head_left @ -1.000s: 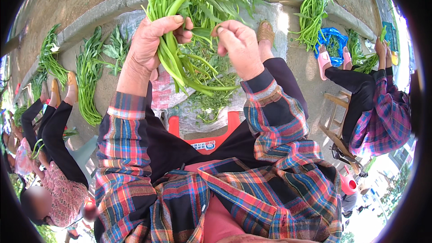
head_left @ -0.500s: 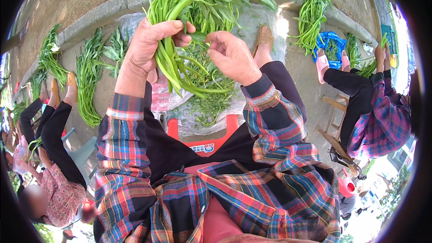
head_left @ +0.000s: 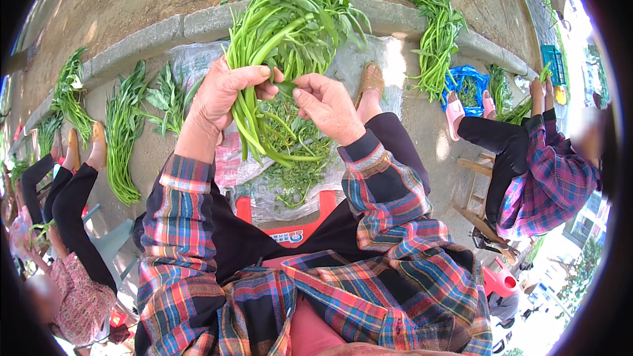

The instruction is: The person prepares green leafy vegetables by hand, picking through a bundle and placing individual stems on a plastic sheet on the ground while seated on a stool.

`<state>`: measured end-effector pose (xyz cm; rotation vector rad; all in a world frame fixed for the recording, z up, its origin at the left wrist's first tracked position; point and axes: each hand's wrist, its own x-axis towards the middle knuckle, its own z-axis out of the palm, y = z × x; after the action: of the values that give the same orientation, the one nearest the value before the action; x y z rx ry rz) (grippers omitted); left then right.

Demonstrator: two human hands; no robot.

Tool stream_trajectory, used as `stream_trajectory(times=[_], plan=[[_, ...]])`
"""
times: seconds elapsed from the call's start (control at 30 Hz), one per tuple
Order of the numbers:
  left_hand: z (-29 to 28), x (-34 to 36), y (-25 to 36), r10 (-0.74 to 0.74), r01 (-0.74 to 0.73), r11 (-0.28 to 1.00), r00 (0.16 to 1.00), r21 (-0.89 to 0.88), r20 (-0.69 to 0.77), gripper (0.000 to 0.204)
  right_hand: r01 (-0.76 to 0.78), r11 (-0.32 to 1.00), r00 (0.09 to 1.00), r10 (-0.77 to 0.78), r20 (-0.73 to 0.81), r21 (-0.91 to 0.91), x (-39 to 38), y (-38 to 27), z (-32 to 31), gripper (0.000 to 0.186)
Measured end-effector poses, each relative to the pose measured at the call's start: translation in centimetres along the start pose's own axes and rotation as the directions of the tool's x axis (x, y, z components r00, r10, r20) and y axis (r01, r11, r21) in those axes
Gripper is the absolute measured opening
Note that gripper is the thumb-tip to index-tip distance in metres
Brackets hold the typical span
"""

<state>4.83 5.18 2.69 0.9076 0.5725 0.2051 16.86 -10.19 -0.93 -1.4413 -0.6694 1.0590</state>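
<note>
A thick bunch of water spinach (head_left: 280,39) is held up over the ground in front of me, its leafy tops pointing away and its stems curling down toward me. Around the stems, the fingers of my left hand (head_left: 221,99) are closed, thumb on top. My right hand (head_left: 331,111) pinches a green leaf (head_left: 285,88) at the bunch's right side, close by the left fingertips. Beneath both hands lies a loose heap of leafy trimmings (head_left: 293,181) on a pale plastic sheet (head_left: 379,49).
More bunches of greens lie at left (head_left: 125,132) and right (head_left: 436,43). A blue bag (head_left: 455,80) holds greens. One seated person (head_left: 547,171) is at right, others at left. A red stool (head_left: 290,234) shows between my legs; a stone kerb (head_left: 204,23) runs beyond.
The leafy top of the bunch has swung left and more upright. My right hand stays pinched on the leaf, having turned slightly. The whole view has shifted a little.
</note>
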Motion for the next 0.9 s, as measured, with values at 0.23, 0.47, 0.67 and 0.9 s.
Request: stream_trajectory(times=[0.23,0.47,0.67,0.9], plan=[[1.2,-0.4,0.4,-0.007,0.009,0.998,1.000,0.065,-0.020,0.028,-0.019,0.996,0.999,0.015,-0.045,-0.092,0.1,1.0,0.1,0.009],[1.3,-0.4,0.7,-0.010,0.010,1.000,1.000,0.016,-0.002,0.026,0.087,0.981,0.993,-0.100,-0.069,-0.174,0.1,0.2,-0.1,0.009],[1.2,-0.2,0.6,0.023,-0.023,0.999,1.000,-0.049,0.003,0.031,0.055,0.999,0.988,-0.054,-0.145,-0.004,0.2,-0.5,0.0,0.009],[1.3,-0.3,0.2,0.028,-0.031,0.996,0.999,-0.086,-0.033,0.031,0.011,0.985,0.970,0.032,-0.240,0.174,0.4,-0.4,-1.4,0.012]])
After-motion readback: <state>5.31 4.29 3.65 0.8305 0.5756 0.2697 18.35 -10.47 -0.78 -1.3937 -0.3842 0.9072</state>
